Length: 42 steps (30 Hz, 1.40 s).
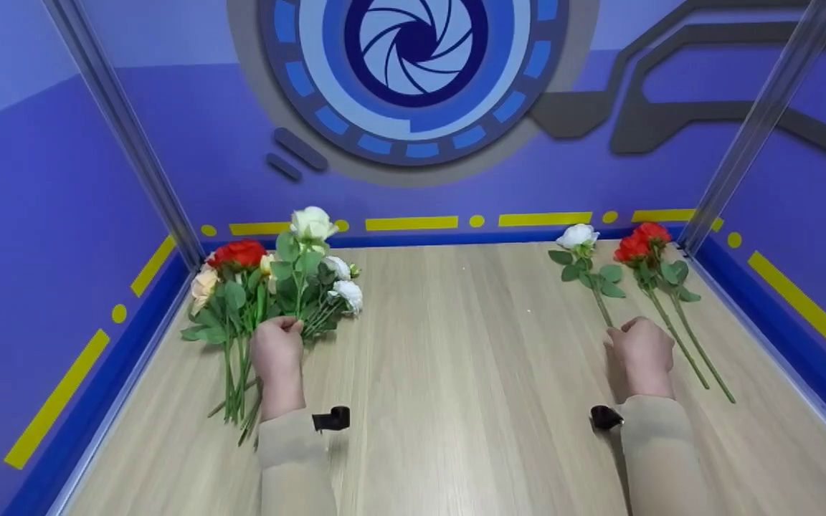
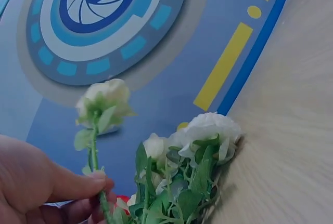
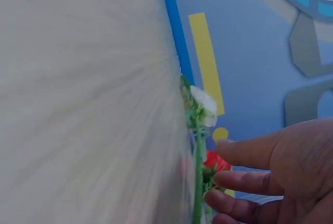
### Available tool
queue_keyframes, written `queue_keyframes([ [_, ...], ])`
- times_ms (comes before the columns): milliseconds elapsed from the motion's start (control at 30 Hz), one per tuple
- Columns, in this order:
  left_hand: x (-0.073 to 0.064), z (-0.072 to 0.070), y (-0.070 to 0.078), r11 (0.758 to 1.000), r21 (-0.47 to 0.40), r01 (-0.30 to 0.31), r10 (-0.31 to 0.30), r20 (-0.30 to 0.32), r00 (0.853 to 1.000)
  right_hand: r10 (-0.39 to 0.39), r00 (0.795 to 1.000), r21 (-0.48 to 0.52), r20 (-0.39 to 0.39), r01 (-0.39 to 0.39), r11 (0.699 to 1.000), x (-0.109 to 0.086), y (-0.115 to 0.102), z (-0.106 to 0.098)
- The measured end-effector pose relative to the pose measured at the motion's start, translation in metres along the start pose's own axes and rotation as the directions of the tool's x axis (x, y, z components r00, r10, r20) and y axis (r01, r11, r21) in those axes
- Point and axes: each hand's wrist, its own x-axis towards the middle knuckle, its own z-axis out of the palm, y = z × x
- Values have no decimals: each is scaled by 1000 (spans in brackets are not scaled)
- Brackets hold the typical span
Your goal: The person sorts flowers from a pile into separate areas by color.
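My left hand (image 1: 277, 358) pinches the green stem of a cream-white rose (image 1: 313, 223) between thumb and fingers. The rose stands upright above a pile of other flowers; in the left wrist view its bloom (image 2: 104, 104) rises over the fingertips. At the right, my right hand (image 1: 641, 351) is beside the lower stem of a white rose (image 1: 578, 238) lying on the table. In the right wrist view, thumb and fingers are spread apart next to that stem (image 3: 198, 182), with nothing between them.
Left pile: a red flower (image 1: 238, 253), a peach flower (image 1: 204, 285) and white flowers (image 1: 348, 295), stems toward me. Two red flowers (image 1: 642, 244) lie right of the white rose. Blue-purple panels (image 1: 413, 201) enclose the wooden table (image 1: 449, 373) at back and sides.
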Motion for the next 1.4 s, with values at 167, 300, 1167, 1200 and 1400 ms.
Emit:
queue_keyframes([
  [167,0,8,7,986,-162,-28,30,13,999,-41,997,27,-64,42,999,-5,-18,-2],
  [300,-2,17,14,931,-365,-9,40,77,996,-105,990,69,-95,112,991,-12,-38,2],
  [1167,-61,93,70,760,-649,-5,301,346,889,-593,793,663,137,371,650,-105,-153,96],
  [1200,-63,96,71,762,-647,-3,309,360,880,-599,786,675,152,360,644,-108,-154,99],
  [1400,-75,110,74,752,-659,7,350,409,843,-562,806,721,186,277,636,-120,-159,113],
])
